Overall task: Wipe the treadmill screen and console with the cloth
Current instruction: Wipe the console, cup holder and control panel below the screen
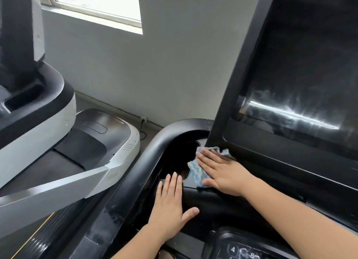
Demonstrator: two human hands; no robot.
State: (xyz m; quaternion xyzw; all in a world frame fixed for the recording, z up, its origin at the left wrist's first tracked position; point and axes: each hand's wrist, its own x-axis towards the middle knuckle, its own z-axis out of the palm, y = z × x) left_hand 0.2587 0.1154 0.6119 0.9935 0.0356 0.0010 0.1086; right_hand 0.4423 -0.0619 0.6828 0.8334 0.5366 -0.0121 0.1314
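Note:
A blue and grey patterned cloth (197, 171) lies on the black treadmill console (213, 206), at the edge of its dark left cup-holder recess. My right hand (222, 171) presses flat on the cloth with straight fingers, just below the lower left corner of the tilted dark screen (302, 80). The screen shows streaks and a bright glare band. Flat on the console, nearer to me and to the left of the cloth, rests my left hand (171, 204) with its fingers straight and the thumb spread.
A curved black handrail (147, 162) runs along the console's left side. Number keys (240, 249) show at the bottom edge. A second treadmill (58, 134) in white and black stands to the left. A grey wall with a window (100, 5) is behind.

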